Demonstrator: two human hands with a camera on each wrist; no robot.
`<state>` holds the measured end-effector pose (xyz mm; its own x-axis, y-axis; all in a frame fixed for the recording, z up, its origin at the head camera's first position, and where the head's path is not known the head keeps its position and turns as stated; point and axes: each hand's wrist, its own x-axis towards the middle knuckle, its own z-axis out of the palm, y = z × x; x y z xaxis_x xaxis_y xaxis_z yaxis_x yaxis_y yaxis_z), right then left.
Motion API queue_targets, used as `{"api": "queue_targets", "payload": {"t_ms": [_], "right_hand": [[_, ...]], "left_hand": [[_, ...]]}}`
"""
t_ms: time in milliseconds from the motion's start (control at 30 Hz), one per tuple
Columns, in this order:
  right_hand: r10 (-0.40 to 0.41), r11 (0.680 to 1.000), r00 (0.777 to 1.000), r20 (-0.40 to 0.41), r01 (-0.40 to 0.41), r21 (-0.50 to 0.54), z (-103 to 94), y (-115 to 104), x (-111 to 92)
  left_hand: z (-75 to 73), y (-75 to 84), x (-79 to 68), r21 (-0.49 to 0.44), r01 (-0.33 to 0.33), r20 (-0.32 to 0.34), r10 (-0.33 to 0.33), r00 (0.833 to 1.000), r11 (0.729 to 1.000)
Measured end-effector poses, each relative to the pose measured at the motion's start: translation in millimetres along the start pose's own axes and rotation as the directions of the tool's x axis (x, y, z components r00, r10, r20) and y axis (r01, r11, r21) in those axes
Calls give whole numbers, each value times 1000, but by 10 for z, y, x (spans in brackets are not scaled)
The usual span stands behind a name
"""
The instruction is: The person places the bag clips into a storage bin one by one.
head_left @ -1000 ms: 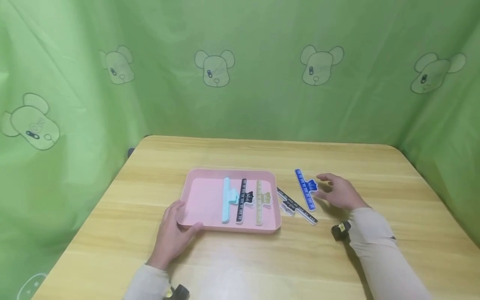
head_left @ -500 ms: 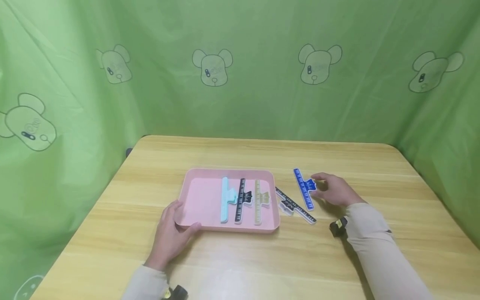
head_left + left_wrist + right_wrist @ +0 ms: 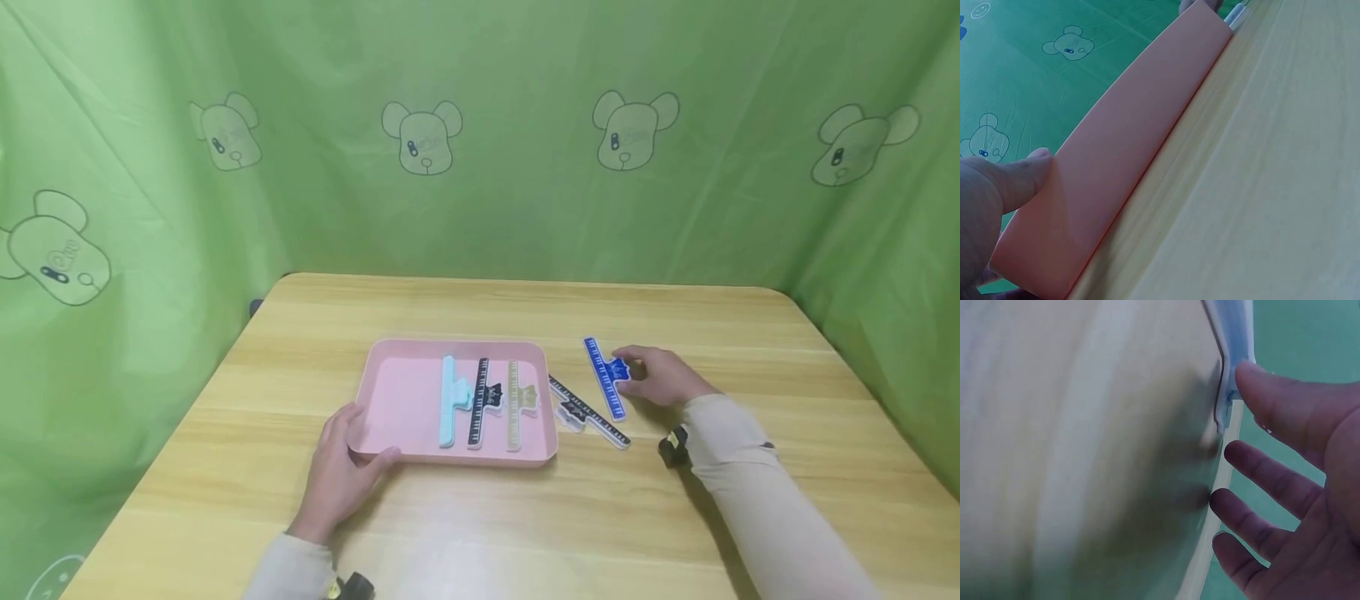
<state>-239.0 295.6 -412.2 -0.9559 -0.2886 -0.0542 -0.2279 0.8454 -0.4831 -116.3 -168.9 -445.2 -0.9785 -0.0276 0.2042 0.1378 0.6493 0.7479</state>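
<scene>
My left hand point(image 3: 337, 471) holds the near left corner of a pink tray point(image 3: 405, 454). Its thumb lies along the tray's front wall point(image 3: 1122, 137) in the left wrist view. Inside the tray lie a light blue clip point(image 3: 447, 408), a black clip point(image 3: 477, 408) and a gold clip point(image 3: 513, 412), side by side. Right of the tray, my right hand point(image 3: 663, 379) pinches the handle of a blue clip point(image 3: 606, 379) between thumb and forefinger. That thumb presses on the clip point(image 3: 1235, 337) in the right wrist view, the other fingers spread below.
Another black clip point(image 3: 600, 421) lies slanted on the wooden table point(image 3: 480, 525), against the tray's right side. A green curtain point(image 3: 510, 217) with bear drawings hangs behind the table and along both sides.
My right hand has moved left onto the blue clip's handle, its thumb and forefinger closing round it. The left hand and the tray keep their places.
</scene>
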Motion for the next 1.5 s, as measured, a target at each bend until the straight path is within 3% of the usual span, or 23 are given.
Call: {"api": "queue_targets", "payload": {"t_ms": [267, 700, 1500], "right_hand": [[0, 1000, 1000, 23, 1, -27, -25, 21, 37], [21, 1000, 998, -55, -19, 22, -48, 38, -4], [49, 998, 993, -108, -44, 54, -154, -4, -66]], "left_hand": [[-3, -8, 1, 0, -3, -1, 3, 1000, 1000], [-8, 1, 13, 1, 11, 10, -11, 1000, 1000], [6, -12, 11, 8, 29, 17, -29, 999, 1000]]}}
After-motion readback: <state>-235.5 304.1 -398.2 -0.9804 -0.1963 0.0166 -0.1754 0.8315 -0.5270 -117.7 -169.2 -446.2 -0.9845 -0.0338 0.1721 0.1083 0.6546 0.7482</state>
